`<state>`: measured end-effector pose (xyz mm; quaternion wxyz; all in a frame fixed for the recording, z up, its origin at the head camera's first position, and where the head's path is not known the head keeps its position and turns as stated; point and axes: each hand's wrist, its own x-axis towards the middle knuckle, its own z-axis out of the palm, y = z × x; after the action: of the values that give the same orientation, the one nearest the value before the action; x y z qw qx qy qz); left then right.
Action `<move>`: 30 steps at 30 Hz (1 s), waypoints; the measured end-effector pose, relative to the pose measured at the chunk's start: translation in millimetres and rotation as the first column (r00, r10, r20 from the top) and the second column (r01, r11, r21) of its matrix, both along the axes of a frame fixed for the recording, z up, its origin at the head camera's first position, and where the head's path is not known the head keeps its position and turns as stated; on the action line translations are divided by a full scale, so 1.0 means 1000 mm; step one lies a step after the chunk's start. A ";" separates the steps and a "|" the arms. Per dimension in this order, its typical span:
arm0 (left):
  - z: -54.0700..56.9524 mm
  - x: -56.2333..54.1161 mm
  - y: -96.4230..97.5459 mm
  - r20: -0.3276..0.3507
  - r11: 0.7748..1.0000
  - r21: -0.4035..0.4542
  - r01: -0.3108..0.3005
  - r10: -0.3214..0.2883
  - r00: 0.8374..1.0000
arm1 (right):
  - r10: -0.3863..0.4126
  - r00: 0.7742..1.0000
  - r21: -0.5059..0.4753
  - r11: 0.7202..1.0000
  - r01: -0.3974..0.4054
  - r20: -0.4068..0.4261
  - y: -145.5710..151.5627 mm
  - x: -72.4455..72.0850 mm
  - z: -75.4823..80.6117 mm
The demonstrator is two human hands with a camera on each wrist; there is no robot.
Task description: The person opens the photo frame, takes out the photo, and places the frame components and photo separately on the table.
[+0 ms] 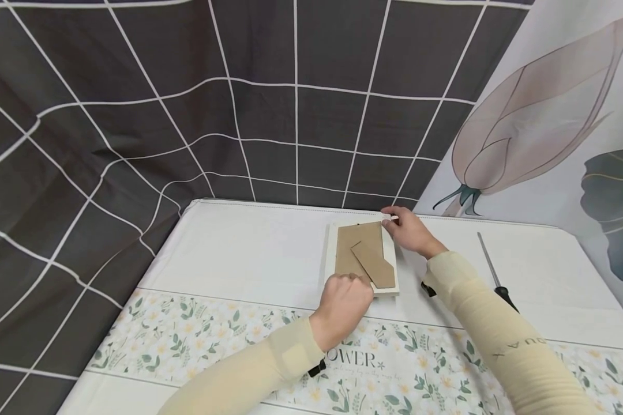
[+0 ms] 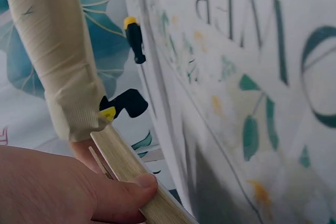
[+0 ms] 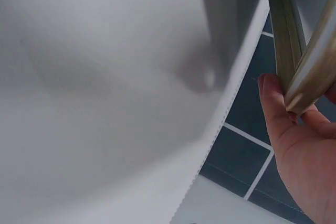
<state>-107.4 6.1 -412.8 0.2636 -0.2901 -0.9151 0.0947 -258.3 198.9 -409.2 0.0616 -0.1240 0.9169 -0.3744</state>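
A picture frame (image 1: 389,251) with a pale border is held a little above the white tablecloth, its brown backing board (image 1: 345,245) facing up. An easel leg (image 1: 375,264) lies slantwise across that board. At the near edge my left hand (image 1: 342,305) grips the frame; in the left wrist view its thumb presses on the wood-toned side (image 2: 123,158). My right hand (image 1: 411,233) pinches the far right corner. The right wrist view shows the fingers of that hand (image 3: 310,148) around the corner of the frame (image 3: 286,30). The front of the frame is mostly hidden.
A screwdriver (image 1: 498,276) with a black handle lies right of the right forearm. The tablecloth (image 1: 249,248) has a floral band (image 1: 187,331) along the near side. Dark gridded cloth (image 1: 265,115) hangs behind and to the left; a flower-printed cloth (image 1: 540,115) hangs at the right.
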 end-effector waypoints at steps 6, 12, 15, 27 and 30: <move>0.004 0.000 -0.001 0.013 1.000 0.021 0.017 -0.018 1.000 | -0.027 0.999 -0.091 0.995 0.030 0.033 0.004 0.000 0.000; 0.006 -0.001 -0.004 0.003 0.999 0.023 0.028 -0.028 1.000 | -0.050 0.997 -0.245 0.967 0.063 0.061 0.001 0.003 0.005; 0.008 -0.002 -0.006 0.011 0.998 0.052 0.041 -0.041 0.999 | -0.040 0.995 -0.399 0.914 0.075 0.094 -0.002 0.004 0.008; 0.018 -0.004 -0.016 0.202 0.943 0.332 0.013 -0.085 0.976 | -0.017 0.988 -0.612 0.783 0.109 0.154 -0.012 0.005 0.007; 0.021 -0.005 -0.018 0.206 0.931 0.365 0.001 -0.082 0.975 | 0.001 0.986 -0.628 0.771 0.105 0.167 -0.013 0.006 0.002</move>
<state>-112.6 -12.1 -391.6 0.2126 -0.2646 -0.9337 -0.1136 -252.7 186.4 -406.8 0.0779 -0.0820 0.7320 -0.6719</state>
